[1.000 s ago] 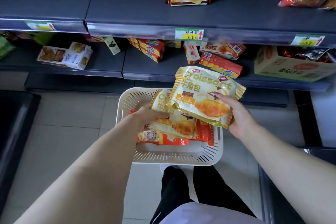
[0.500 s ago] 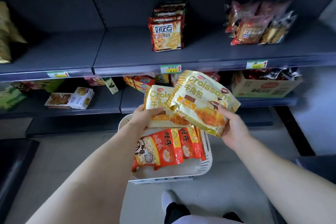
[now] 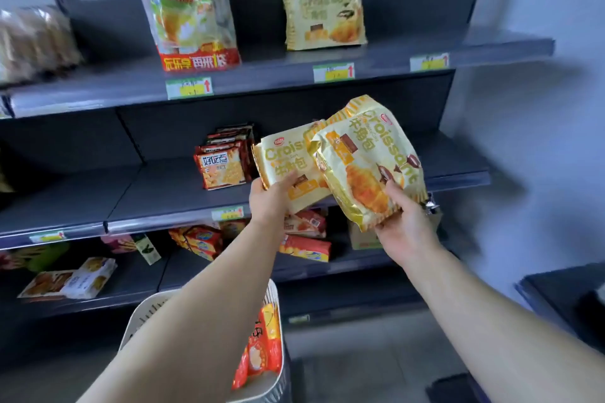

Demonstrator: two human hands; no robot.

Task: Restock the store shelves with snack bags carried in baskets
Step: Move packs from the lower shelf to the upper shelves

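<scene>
Setting: dark grey store shelves [image 3: 163, 193] stand against a pale wall, with three thinly stocked tiers in view.
Left hand [image 3: 273, 196]: near the middle of the view. Its grip is clenched on the lower edge of a yellow croissant bag [image 3: 284, 160], thumb across the front, and the bag is held roughly upright.
Right hand [image 3: 406, 226]: at 3 o'clock from the left one. Its grip grasps a second croissant bag [image 3: 366, 167] from below; this bag is tilted and its upper corner overlaps the first.
Top shelf: at 12 o'clock from the held bags, a matching bag [image 3: 324, 15] stands above a price tag [image 3: 333, 72]. A tall bread bag [image 3: 193, 13] is at 9 o'clock from it.
Middle shelf: red cracker packs [image 3: 222, 163] sit at 9 o'clock from the held bags.
Basket [image 3: 144, 311]: white, at 7 o'clock on the floor, with red snack bags [image 3: 262, 347] inside.
Done: both croissant bags are out of the basket and raised before the shelves.
Left: neither bag rests on a shelf yet. The top tier beside the matching bag looks the likely spot. The red snack bags also await shelving.
</scene>
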